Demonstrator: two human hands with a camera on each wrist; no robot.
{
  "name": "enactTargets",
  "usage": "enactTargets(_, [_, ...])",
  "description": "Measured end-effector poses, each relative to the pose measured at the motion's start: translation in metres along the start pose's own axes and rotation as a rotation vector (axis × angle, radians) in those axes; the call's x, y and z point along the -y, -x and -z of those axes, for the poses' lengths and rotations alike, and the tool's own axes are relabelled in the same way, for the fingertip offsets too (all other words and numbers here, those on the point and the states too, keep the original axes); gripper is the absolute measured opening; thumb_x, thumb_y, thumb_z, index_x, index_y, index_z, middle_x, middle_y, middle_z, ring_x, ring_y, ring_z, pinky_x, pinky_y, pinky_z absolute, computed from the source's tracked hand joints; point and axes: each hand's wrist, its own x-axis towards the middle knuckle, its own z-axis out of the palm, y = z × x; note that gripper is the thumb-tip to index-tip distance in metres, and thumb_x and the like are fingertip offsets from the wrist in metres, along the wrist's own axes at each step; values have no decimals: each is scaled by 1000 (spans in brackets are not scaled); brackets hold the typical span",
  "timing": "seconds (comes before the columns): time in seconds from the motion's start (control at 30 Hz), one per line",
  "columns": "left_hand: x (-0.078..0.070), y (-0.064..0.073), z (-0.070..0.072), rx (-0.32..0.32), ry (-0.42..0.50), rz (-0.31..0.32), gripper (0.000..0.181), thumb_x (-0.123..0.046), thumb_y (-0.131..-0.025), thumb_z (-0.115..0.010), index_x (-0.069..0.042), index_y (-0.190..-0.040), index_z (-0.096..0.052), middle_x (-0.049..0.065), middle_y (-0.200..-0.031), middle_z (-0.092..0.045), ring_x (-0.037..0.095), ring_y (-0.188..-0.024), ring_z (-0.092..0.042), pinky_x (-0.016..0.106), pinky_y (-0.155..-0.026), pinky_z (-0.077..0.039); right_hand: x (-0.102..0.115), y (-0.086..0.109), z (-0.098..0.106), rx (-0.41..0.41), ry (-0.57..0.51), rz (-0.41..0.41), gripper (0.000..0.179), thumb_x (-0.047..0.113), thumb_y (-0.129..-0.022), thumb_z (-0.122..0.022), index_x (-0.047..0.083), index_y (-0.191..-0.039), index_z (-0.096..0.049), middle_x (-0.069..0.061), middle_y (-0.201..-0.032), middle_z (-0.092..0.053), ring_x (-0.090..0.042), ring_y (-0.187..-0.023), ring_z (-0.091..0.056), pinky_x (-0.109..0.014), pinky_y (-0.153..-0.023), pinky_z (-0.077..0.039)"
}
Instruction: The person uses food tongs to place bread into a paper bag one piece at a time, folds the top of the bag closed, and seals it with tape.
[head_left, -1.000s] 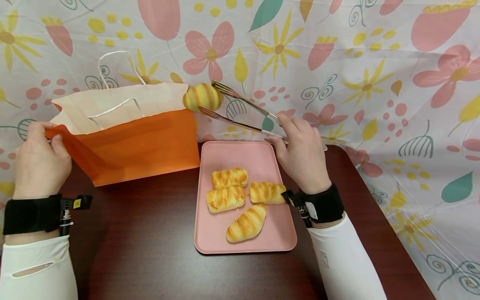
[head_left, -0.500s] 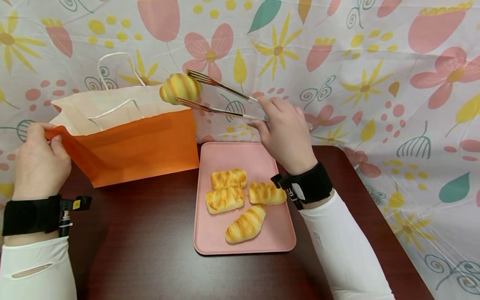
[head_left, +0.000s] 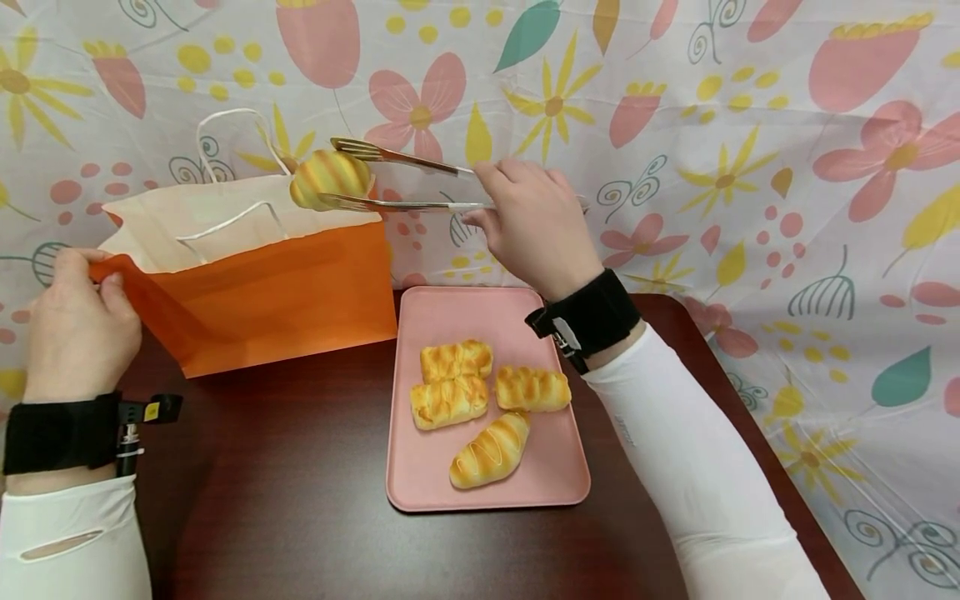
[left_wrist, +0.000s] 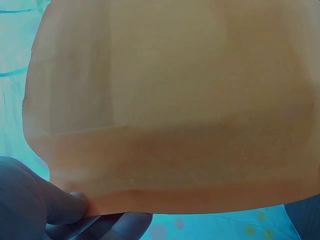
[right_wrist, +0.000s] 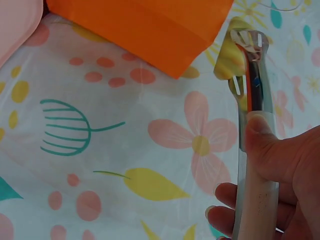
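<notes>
Orange paper bag (head_left: pixel 292 292): rim pinched in left hand (head_left: pixel 82 325), apparently spreading its mouth. Silver fork-tipped tongs (head_left: pixel 411 160): gripped in right hand (head_left: pixel 536 225), presumably squeezed to secure a striped yellow oval bread roll (head_left: pixel 330 177) at the mouth's right end.

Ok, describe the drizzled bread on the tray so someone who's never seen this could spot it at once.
On the dark table, find the pink tray right of the orange bag. On it, the drizzled bread lies slanted, nearest the person. Unlike the three blocky breads beside it, it is a tapered oval with thin pale zigzag lines on top.
</notes>
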Motion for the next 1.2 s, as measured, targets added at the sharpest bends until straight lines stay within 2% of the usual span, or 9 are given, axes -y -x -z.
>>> enactTargets(0.13, [0, 1, 1, 1, -1, 0, 49, -25, -107, -22, 0, -149, -23, 39, -137, -41, 57, -108, -47, 69, -88, -42, 6, -14, 4, 29, 56, 42, 46, 36, -93, -67, 6, -127, -58, -7, -99, -58, -29, -94, -57, -41, -82, -42])
enactTargets(0.23, [-1, 2, 2, -2, -1, -7, 49, -25, -106, -23, 0, -149, -24, 40, -136, -41, 57, -108, -46, 69, -89, -41, 10, -25, 8, 58, 102, 69, 45, 36, -94, -66, 5, -126, -59, -9, -97, -57, -29, -94, -56, -40, -81, -40])
enactTargets(0.37, [-2, 1, 3, -5, -5, -17, 49, -24, -106, -24, 1, -148, -25, 41, -134, -43, 57, -107, -47, 69, -88, -41, 17, -36, 13, 96, 166, 100, 45, 35, -96, -62, 4, -130, -59, -11, -104, -60, -29, -101, -56, -41, -86, -41])
enactTargets(0.6, [0, 1, 3, 4, -2, -17, 49, -24, -106, -23, 1, -148, -24, 40, -136, -42, 58, -108, -47, 69, -86, -42, 28, -53, 20, 123, 233, 116, 41, 31, -97, -61, 7, -130, -59, -10, -109, -64, -28, -102, -58, -39, -85, -40])
enactTargets(0.8, [1, 1, 3, -2, 0, -8, 49, -25, -106, -24, 1, -149, -24, 40, -137, -41, 58, -108, -47, 69, -87, -42, 39, -69, 23, 201, 275, 116, 46, 31, -95, -64, 9, -135, -57, -8, -118, -63, -28, -108, -56, -39, -87, -36])
enactTargets(0.97, [1, 1, 2, -3, -4, -5, 49, -25, -106, -23, 0, -149, -24, 39, -137, -41, 57, -108, -48, 68, -86, -43, 49, -82, 20, 245, 312, 144, 37, 25, -94, -64, 8, -127, -62, -8, -116, -62, -30, -108, -54, -40, -90, -34])
enactTargets(1.1, [0, 0, 3, 0, -4, -3, 49, -25, -107, -23, 0, -149, -23, 39, -138, -41, 58, -108, -47, 68, -86, -43, 55, -89, 17, 247, 346, 164, 24, 15, -97, -53, 8, -116, -66, -8, -106, -61, -30, -104, -54, -40, -92, -31])
enactTargets(1.2, [-1, 0, 3, 2, -3, -4, 49, -25, -107, -23, 1, -149, -24, 39, -137, -41, 58, -108, -47, 68, -86, -43, 60, -94, 14, 252, 367, 171, 28, 12, -101, -44, 10, -115, -68, -8, -106, -61, -29, -104, -54, -40, -93, -30])
